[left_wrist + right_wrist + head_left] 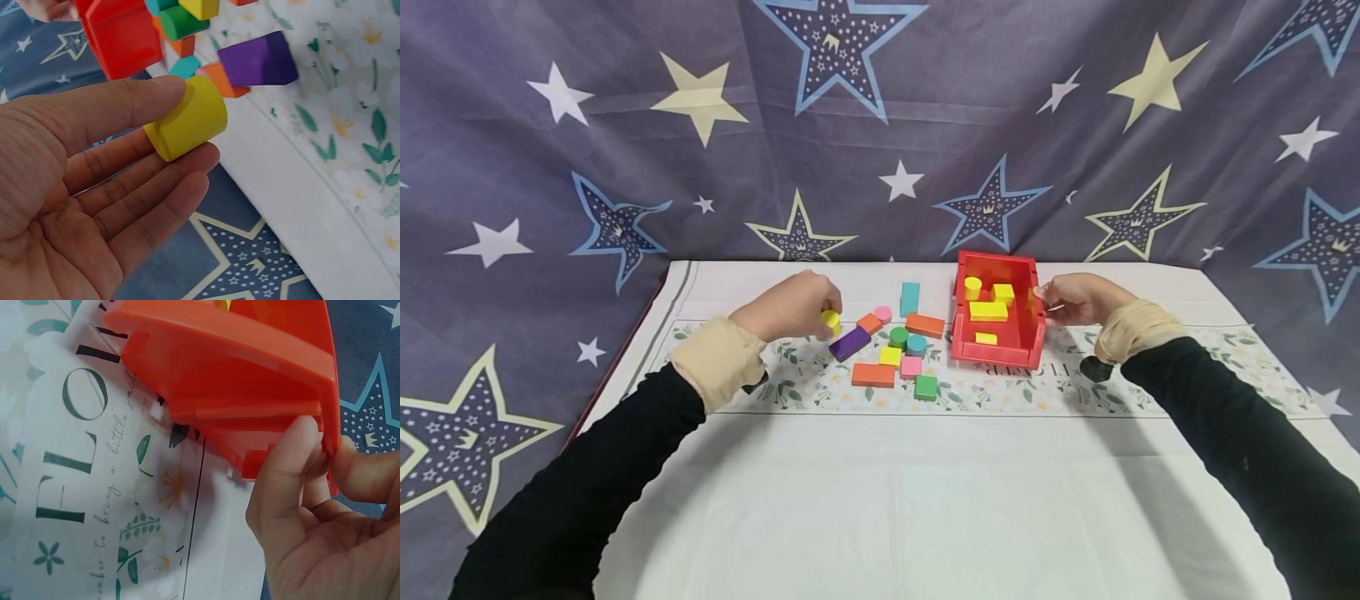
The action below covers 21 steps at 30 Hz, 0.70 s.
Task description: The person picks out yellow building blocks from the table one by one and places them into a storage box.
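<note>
Between thumb and fingers, my left hand (pixel 797 305) pinches a yellow cylinder block (pixel 190 120), just left of the loose blocks. A purple block (pixel 850 343) lies closest to that hand. My right hand (pixel 1071 298) grips the right side of a red plastic bin (pixel 996 357); in the right wrist view the thumb and fingers (pixel 284 469) pinch its edge. Inside the bin are several yellow blocks, among them a yellow rectangular block (pixel 988 312) and a yellow cylinder (pixel 972 287).
Loose blocks lie between the left hand and the bin: a yellow cube (pixel 890 356), an orange block (pixel 872 375), a green cube (pixel 925 387), a teal block (pixel 909 298) and others. Beneath is a white cloth (pixel 895 500) with a floral band. A star-patterned curtain (pixel 865 158) hangs behind.
</note>
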### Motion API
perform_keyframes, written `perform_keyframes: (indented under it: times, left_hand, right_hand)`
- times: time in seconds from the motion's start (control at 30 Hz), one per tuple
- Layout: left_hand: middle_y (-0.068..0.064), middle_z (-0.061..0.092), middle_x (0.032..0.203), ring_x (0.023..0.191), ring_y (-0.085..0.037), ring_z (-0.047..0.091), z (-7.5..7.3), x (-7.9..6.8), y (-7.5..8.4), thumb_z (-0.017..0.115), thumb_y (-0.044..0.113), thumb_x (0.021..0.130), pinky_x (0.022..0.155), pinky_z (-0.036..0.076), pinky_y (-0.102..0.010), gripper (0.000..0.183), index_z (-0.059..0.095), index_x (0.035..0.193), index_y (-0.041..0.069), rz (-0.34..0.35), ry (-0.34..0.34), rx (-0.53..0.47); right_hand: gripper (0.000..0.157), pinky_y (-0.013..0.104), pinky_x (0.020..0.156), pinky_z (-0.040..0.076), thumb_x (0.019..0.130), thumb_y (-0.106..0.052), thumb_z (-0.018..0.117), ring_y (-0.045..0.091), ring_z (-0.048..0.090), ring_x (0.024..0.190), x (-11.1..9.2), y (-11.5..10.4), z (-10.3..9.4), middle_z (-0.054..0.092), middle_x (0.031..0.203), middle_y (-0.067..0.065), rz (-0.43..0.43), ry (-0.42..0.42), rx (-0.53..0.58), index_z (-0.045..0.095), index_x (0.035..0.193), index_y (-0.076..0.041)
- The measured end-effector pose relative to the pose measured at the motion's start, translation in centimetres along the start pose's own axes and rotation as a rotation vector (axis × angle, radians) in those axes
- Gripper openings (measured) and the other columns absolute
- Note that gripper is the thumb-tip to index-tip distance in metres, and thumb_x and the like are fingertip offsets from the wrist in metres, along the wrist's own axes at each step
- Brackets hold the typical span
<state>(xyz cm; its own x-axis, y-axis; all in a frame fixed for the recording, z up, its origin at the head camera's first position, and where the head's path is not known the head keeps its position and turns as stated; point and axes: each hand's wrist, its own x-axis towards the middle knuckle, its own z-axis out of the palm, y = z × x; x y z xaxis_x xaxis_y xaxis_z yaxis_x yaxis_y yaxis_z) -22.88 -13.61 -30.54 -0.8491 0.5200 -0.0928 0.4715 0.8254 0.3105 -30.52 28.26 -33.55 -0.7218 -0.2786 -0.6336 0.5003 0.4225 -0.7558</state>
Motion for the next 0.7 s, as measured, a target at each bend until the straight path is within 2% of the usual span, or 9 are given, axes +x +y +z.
perform_keyframes:
  times: [0.27,0.5,0.7]
  left_hand:
    - [-0.009,0.072,0.088,0.076,-0.020,0.057,-0.9,0.6,0.9,0.082,0.004,0.081,0.075,0.051,-0.036,0.018,0.077,0.098,0.001,0.035,0.015,0.014]
    - [-0.010,0.073,0.089,0.075,-0.021,0.057,-1.9,1.1,2.1,0.081,0.005,0.083,0.078,0.050,-0.037,0.016,0.077,0.098,0.002,0.059,0.027,0.020]
    - [-0.010,0.074,0.091,0.078,-0.022,0.059,-2.5,1.8,3.3,0.081,0.004,0.083,0.077,0.052,-0.037,0.015,0.077,0.097,0.002,0.058,0.029,0.026]
  right_hand:
    - [0.025,0.018,0.068,0.055,0.105,-0.005,0.038,0.009,0.057,0.073,-0.1,0.0,-0.1,0.055,0.080,-0.001,0.006,0.003,0.006,0.051,0.085,-0.011]
    - [0.027,0.018,0.067,0.054,0.104,-0.002,0.038,0.009,0.057,0.072,-0.2,0.0,-0.1,0.054,0.079,-0.001,0.002,0.004,0.010,0.051,0.083,-0.011]
    - [0.027,0.018,0.066,0.055,0.106,-0.006,0.038,0.009,0.056,0.072,-0.1,-0.1,-0.1,0.054,0.079,-0.001,0.008,-0.003,0.020,0.051,0.083,-0.011]
